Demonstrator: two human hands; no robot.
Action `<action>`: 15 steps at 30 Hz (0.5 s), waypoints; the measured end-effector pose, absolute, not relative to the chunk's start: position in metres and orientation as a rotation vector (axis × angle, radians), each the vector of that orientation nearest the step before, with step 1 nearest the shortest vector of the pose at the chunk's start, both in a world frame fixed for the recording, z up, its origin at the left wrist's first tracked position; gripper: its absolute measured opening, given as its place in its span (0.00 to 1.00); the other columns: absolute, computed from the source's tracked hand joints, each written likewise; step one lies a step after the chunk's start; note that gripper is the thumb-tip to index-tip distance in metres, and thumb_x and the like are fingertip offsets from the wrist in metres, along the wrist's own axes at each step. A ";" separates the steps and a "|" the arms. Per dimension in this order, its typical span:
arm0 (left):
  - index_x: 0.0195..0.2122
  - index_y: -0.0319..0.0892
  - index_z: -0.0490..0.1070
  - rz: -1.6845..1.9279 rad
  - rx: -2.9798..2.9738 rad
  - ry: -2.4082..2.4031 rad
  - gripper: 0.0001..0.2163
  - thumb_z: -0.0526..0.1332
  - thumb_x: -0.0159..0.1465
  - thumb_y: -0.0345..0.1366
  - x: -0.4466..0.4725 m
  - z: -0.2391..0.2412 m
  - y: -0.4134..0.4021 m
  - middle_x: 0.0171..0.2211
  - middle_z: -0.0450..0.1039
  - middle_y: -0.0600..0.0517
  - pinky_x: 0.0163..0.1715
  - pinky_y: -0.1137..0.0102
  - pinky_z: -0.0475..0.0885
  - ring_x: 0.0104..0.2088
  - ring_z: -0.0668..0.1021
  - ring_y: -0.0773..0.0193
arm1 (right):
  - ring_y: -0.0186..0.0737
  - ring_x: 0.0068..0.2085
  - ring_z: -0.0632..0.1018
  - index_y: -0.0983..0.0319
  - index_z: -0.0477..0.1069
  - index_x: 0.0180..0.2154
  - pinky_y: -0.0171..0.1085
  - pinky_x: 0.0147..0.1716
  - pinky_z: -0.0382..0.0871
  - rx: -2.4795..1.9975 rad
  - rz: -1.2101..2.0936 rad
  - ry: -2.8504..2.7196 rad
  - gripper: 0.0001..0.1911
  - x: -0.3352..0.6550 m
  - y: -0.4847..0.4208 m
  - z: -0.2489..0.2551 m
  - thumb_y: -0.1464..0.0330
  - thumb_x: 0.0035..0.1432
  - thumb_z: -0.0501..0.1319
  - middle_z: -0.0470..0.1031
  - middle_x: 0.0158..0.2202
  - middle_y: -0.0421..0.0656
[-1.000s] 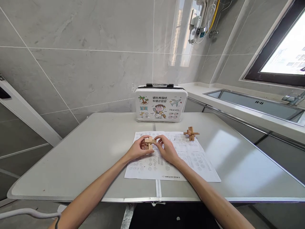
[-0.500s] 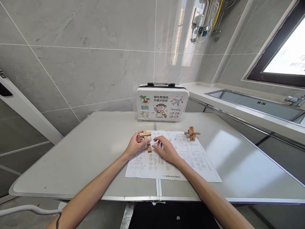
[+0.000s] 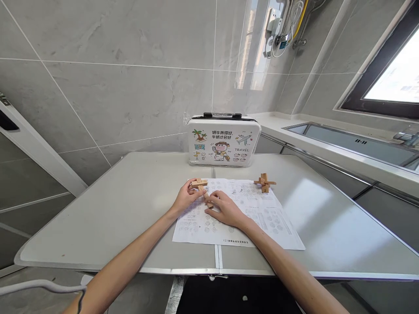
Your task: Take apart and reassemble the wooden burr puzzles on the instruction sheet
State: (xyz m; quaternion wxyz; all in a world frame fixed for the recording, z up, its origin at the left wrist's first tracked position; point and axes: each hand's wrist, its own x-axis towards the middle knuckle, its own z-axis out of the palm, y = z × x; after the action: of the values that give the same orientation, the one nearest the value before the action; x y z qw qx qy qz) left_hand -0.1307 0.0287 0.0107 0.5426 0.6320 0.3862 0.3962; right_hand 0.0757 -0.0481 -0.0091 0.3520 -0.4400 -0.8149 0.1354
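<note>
Head cam | L hand [image 3: 186, 199] pinches wooden block cluster [image 3: 199, 185] over printed sheet [image 3: 209, 236], prob. to steady it | R hand [image 3: 226, 209] closed on lower block [image 3: 210, 206] just beside, fingertip hold likely for fine ctrl | sheet flat under hands, prob. quick ref | 2nd wooden cross [image 3: 265, 183] at sheet's far R corner, likely out of hands' way

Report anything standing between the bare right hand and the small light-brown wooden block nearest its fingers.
Nothing visible does: the bare right hand is directly at the small light-brown wooden block. The bare left hand holds light-brown wooden bars just beyond, not between them.
</note>
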 end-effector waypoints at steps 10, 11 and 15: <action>0.58 0.45 0.67 0.948 1.567 0.935 0.33 0.75 0.55 0.48 -0.127 0.011 0.026 0.53 0.78 0.44 0.29 0.73 0.69 0.27 0.73 0.73 | 0.48 0.46 0.75 0.59 0.71 0.44 0.46 0.47 0.70 -1.351 0.204 -1.936 0.06 0.083 -0.034 -0.028 0.66 0.67 0.62 0.74 0.44 0.47; 0.58 0.44 0.67 0.951 1.581 0.930 0.33 0.75 0.54 0.48 -0.127 0.011 0.026 0.52 0.78 0.45 0.28 0.73 0.69 0.26 0.72 0.73 | 0.48 0.46 0.75 0.59 0.71 0.44 0.45 0.46 0.70 -1.348 0.201 -1.930 0.05 0.084 -0.033 -0.028 0.65 0.68 0.61 0.74 0.44 0.47; 0.59 0.44 0.67 0.946 1.658 0.925 0.34 0.75 0.54 0.49 -0.125 0.009 0.023 0.47 0.77 0.49 0.28 0.74 0.68 0.26 0.69 0.73 | 0.47 0.45 0.76 0.57 0.72 0.46 0.42 0.43 0.70 -1.345 0.202 -1.894 0.08 0.084 -0.035 -0.023 0.61 0.70 0.60 0.76 0.44 0.46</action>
State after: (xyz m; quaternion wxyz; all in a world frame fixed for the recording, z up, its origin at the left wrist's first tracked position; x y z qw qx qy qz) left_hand -0.1253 0.0227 0.0094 0.4880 0.6822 0.3807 0.3893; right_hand 0.0837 -0.0351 -0.0234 0.3941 -0.5302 -0.7465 0.0796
